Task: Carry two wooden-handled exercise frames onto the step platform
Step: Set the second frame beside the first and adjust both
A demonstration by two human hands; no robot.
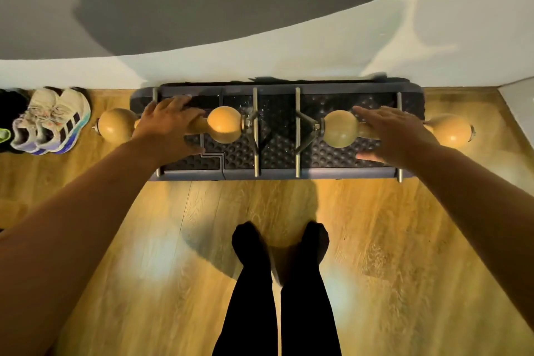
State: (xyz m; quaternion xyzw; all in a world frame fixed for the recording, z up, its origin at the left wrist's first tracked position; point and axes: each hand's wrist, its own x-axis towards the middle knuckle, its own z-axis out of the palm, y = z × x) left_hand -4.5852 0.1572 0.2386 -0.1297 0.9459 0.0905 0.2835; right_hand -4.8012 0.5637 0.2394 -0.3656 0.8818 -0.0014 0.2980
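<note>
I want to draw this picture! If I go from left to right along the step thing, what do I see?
Sneakers → left frame's outer wooden ball → left hand → its inner ball → right frame's inner ball → right hand → its outer ball. All lie over the step platform.

Frame handles point(224, 128): turned wood, smooth, satin gloss. Frame bars point(255, 136): brushed metal, matt. Step platform point(344, 153): dark plastic, studded rubbery top, matt. Floor point(375, 240): wood-look planks, slight sheen. Sneakers point(55, 121): knit cloth.
</note>
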